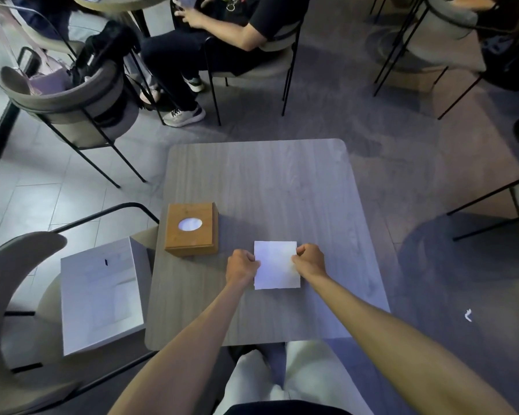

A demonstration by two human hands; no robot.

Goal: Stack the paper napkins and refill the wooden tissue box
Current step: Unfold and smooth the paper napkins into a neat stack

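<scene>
I see the napkins (277, 265) on the table (267, 181), the tissue box (191, 229) just left, a carton (101, 295) on the chair (12, 283) farther left.

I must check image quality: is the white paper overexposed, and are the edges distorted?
Head view: the napkin stack glows bluish-white, its layers washed out; the room is dim; wide-angle bending curves the chair and the forearms near the borders; the wooden tissue box stays sharp.

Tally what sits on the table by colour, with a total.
White: 1, the napkin stack
Brown: 1, the wooden box
Total: 2
</scene>
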